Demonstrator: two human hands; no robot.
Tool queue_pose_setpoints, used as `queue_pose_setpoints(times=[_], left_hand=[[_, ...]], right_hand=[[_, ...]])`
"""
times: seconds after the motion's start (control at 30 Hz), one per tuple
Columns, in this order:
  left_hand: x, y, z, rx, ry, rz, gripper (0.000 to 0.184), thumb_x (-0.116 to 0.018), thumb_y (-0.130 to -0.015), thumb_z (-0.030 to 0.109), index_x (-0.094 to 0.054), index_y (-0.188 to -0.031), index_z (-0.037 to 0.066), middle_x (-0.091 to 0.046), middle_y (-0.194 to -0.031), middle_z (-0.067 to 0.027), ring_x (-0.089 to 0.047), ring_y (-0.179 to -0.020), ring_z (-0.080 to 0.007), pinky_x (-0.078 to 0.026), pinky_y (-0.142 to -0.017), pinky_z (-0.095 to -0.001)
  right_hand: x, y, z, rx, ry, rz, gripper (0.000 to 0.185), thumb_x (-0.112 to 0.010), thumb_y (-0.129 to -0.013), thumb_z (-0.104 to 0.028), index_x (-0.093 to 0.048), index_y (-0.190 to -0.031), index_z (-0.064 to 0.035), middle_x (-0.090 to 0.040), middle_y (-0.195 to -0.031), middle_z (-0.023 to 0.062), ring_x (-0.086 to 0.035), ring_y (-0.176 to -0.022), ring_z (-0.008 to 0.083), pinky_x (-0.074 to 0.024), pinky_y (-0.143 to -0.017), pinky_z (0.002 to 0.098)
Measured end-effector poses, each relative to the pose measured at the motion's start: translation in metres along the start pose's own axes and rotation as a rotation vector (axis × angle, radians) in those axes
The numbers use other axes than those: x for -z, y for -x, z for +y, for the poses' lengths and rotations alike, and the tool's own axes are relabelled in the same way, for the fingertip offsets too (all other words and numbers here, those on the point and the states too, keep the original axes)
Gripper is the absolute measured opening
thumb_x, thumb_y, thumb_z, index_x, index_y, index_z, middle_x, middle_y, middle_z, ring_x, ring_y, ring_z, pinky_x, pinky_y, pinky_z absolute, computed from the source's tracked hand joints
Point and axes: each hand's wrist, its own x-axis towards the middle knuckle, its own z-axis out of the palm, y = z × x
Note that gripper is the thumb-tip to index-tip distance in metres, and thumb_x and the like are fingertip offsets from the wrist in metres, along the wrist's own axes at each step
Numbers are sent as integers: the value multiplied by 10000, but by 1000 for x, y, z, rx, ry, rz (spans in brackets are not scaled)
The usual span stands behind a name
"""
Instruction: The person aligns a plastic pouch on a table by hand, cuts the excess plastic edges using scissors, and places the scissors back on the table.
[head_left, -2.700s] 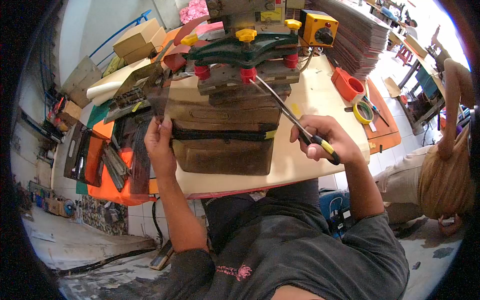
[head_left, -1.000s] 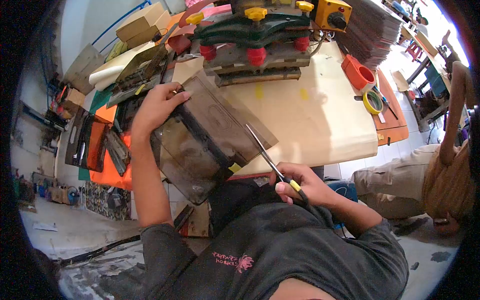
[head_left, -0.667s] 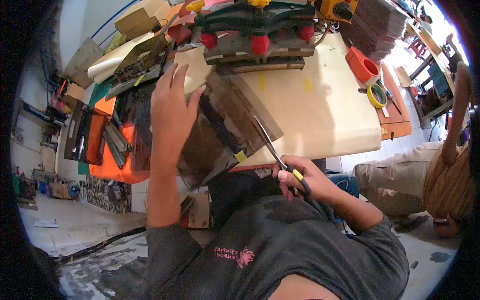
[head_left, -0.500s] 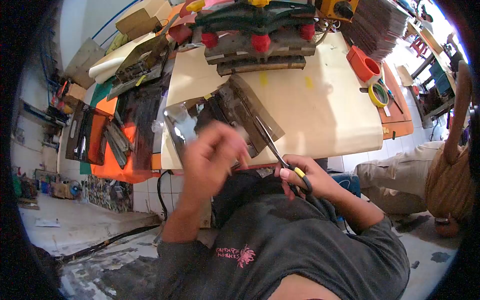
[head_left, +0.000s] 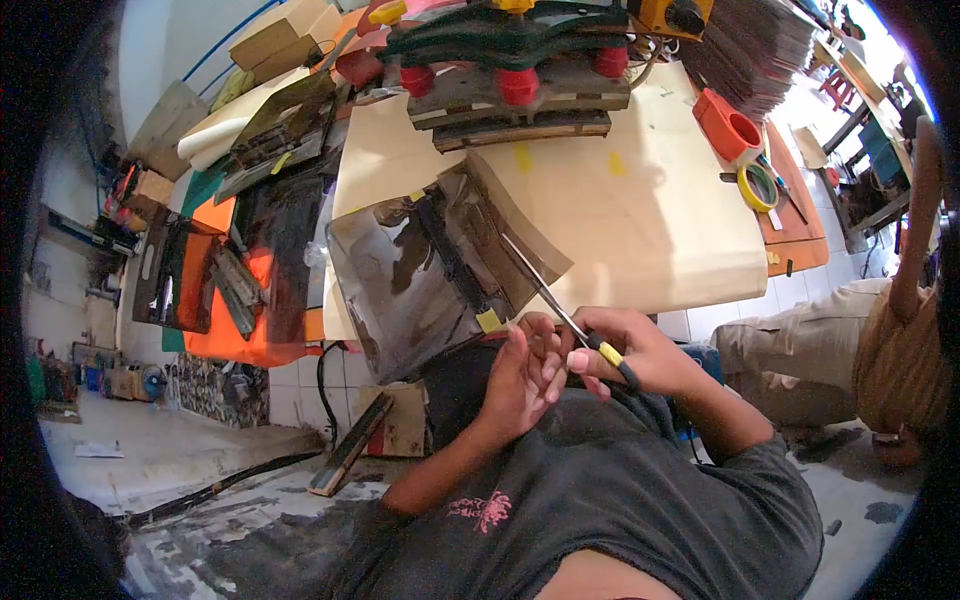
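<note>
My right hand [head_left: 640, 350] grips a pair of scissors [head_left: 607, 352] with black and yellow handles. Their blades look closed and point up and left over the dark film. Against the right hand's fingertips rests my left hand [head_left: 520, 385], palm turned up, thumb apart from loosely bent fingers, and nothing visible in it. Just beyond both hands, a glossy dark transparent sheet [head_left: 385, 275] lies at the table's near edge, partly overhanging it. A dark ridged strip [head_left: 450, 250] runs across this sheet. A small yellow tape piece [head_left: 488, 320] sits at the strip's near end.
Cream paper [head_left: 690, 240] covers the table. A press-like machine [head_left: 520, 90] with red knobs stands at the back. An orange tape dispenser [head_left: 725, 125] and a yellow tape roll [head_left: 758, 188] lie right. Dark film pieces [head_left: 285, 240] lie left. A person [head_left: 890, 350] is at far right.
My left hand has moved right and down from over the dark sheet to meet my right hand. The sheet's yellow tape piece is now uncovered. The scissors have turned slightly, staying in my right hand.
</note>
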Motion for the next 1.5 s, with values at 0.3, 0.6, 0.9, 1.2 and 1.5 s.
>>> queue_pose_setpoints(times=[0.3, 0.6, 0.9, 1.2, 1.5], left_hand=[[-16, -15, 19, -169, -35, 74, 428, -391, -1053, 461, -461, -816, 112, -375, -612, 7, -406, -506, -113, -327, -480, -247], [-49, -13, 36, -426, -446, 476, 369, -469, -1047, 347, -616, -911, 37, -516, -648, -3, -467, -553, -94, -338, -526, -222], [-65, -10, 63, -386, -563, 484, 343, -516, -1030, 342, -651, -1074, 29, -627, -693, -27, -559, -574, -90, -398, -523, -218], [-77, -17, 77, -551, -502, 504, 276, -646, -956, 298, -627, -808, 66, -578, -629, -30, -558, -524, -137, -410, -439, -271], [-90, -21, 82, -596, -547, 517, 360, -627, -969, 323, -507, -688, 132, -430, -565, 24, -374, -480, -79, -290, -457, -250]], right_hand=[[-9, 7, -16, -9, 32, -36, 360, -762, -869, -270, -594, -1033, 2, -595, -769, 22, -587, -630, 82, -466, -544, 225], [-7, -2, 1, 129, -127, -108, 364, -717, -908, -328, -581, -1052, -23, -579, -791, 8, -557, -640, 77, -442, -556, 236], [-20, -4, -2, 213, -81, -57, 438, -770, -857, -316, -589, -1098, 1, -596, -1002, 46, -556, -912, 112, -458, -809, 282], [-18, 0, 4, 303, 41, -17, 539, -813, -813, -400, -593, -1082, 11, -617, -768, 40, -591, -699, 91, -453, -640, 237], [-18, 7, 5, 271, 99, -11, 440, -834, -790, -325, -638, -1032, -14, -649, -868, 49, -596, -777, 98, -474, -688, 267]])
